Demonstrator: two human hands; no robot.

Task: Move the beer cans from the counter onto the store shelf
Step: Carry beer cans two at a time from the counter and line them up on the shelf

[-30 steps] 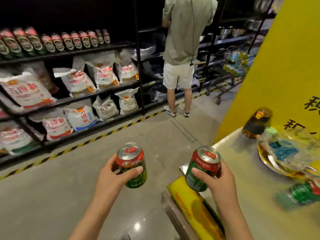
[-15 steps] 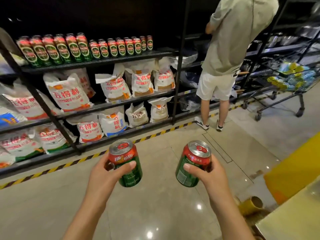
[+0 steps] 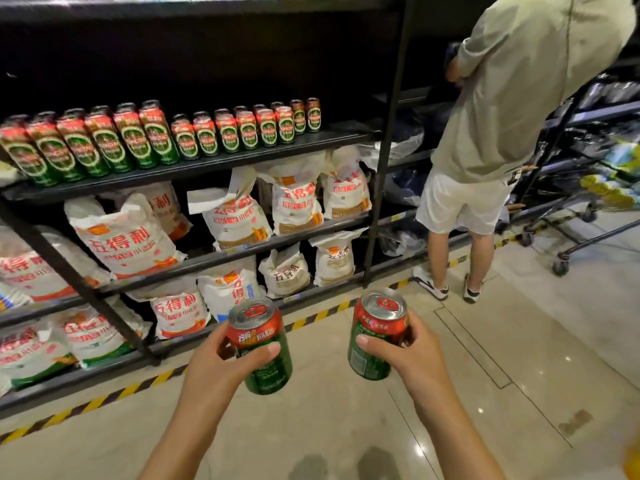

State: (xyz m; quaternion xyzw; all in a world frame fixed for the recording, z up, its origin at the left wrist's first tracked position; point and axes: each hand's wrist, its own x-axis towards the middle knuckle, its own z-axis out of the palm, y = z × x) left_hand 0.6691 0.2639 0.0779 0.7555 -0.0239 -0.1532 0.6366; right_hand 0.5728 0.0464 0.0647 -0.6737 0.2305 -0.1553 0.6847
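The left hand [image 3: 221,367] curls its grip round a short red-and-green aluminium beer can with a silver top [image 3: 260,344], thumb across the front of the label, and holds it upright in the air above the pale tiled floor [image 3: 346,427]. The right hand [image 3: 412,355] grips a second red-and-green beer can [image 3: 375,332] the same way, thumb on its near side, the can tilted slightly; the two cans are apart, side by side, in front of the black metal store shelf unit [image 3: 194,168]. On that shelf's upper board stands a long row of taller green-and-red beer cans [image 3: 156,136], with bare board to the right of the row. The boards below carry white flour sacks with red lettering [image 3: 128,237]. To the right, a person in a pale green shirt and white shorts [image 3: 512,116] faces the shelving beside a wire shopping trolley [image 3: 588,202].
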